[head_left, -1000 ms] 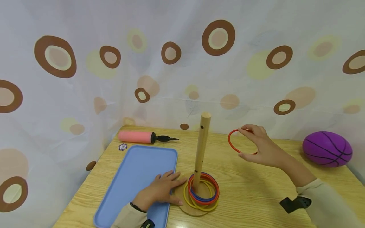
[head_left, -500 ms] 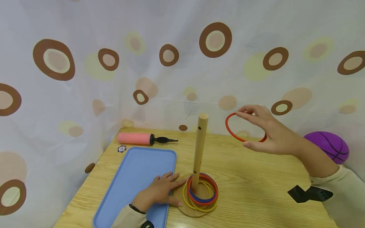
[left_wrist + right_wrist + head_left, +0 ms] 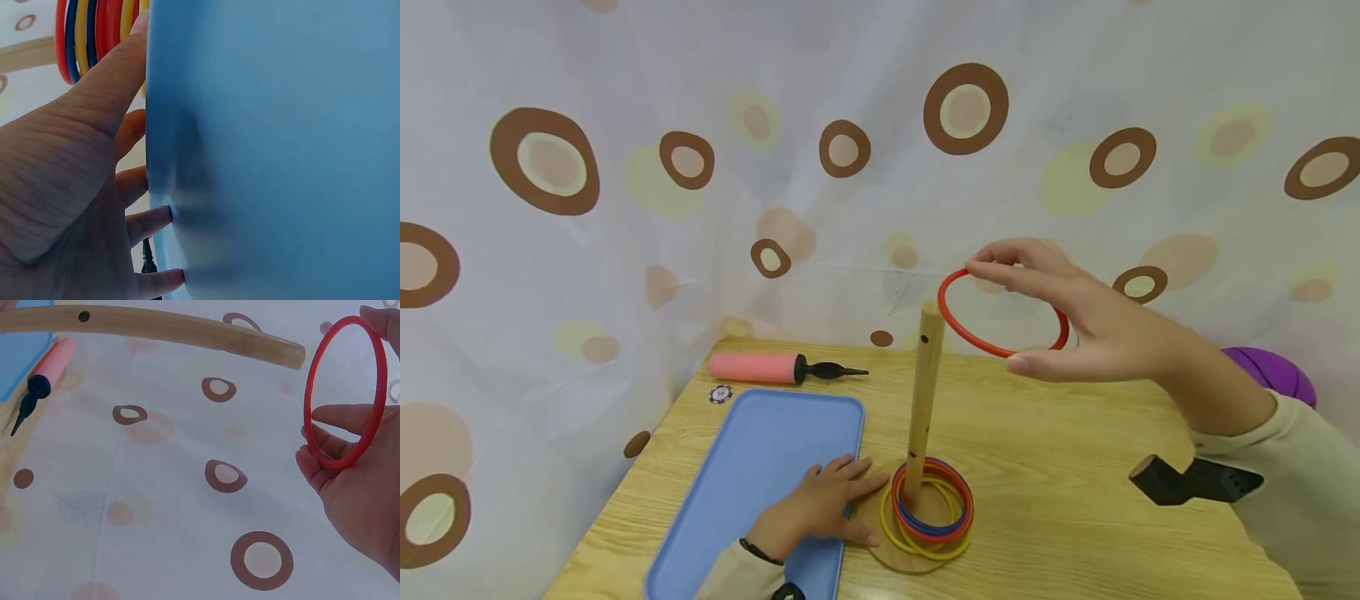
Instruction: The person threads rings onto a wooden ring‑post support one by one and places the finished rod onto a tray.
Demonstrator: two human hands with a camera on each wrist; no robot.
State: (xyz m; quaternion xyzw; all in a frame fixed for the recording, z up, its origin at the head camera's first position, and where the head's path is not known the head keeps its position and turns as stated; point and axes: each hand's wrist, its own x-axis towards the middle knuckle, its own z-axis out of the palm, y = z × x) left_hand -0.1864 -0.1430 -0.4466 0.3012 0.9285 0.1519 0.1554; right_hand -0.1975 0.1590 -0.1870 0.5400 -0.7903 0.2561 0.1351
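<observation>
A red ring (image 3: 972,337) is pinched between the thumb and fingers of my right hand (image 3: 1075,321), raised beside the top of a wooden post (image 3: 925,375). In the right wrist view the ring (image 3: 308,394) hangs just off the post's end (image 3: 290,355). Around the post's foot, several red, blue and yellow rings (image 3: 966,521) lie stacked on the round wooden base (image 3: 898,557). My left hand (image 3: 820,504) lies with spread fingers across the blue tray's edge and the base. In the left wrist view its fingertips touch the tray (image 3: 281,156).
The blue tray (image 3: 760,433) lies left of the base. Behind it are a pink hand pump (image 3: 756,367) with a black nozzle and a small poker chip (image 3: 720,393). A purple ball (image 3: 1273,372) sits at the far right, partly behind my right arm. A patterned curtain stands behind the table.
My right hand has risen and then moved left with the red ring, bringing it from the right side up to the post's top. The left hand has stayed in place.
</observation>
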